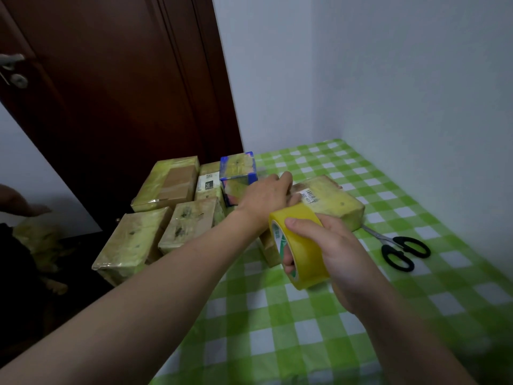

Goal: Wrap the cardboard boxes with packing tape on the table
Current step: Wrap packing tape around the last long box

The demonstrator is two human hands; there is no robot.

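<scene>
A flat cardboard box (330,202), wrapped in yellowish tape and bearing a white barcode label, lies on the green checked tablecloth (305,329). My left hand (266,197) rests on the box's near-left end, fingers curled over it. My right hand (330,247) grips a yellow roll of packing tape (301,248) just in front of the box, fingers through its core. Whether a strip runs from roll to box is hidden by my hands.
Several taped boxes (166,182) crowd the table's left edge, one with blue edges (238,173). Black-handled scissors (399,250) lie right of the box. A dark wooden door (116,93) and white walls stand behind. Another person's hand (19,205) shows at far left.
</scene>
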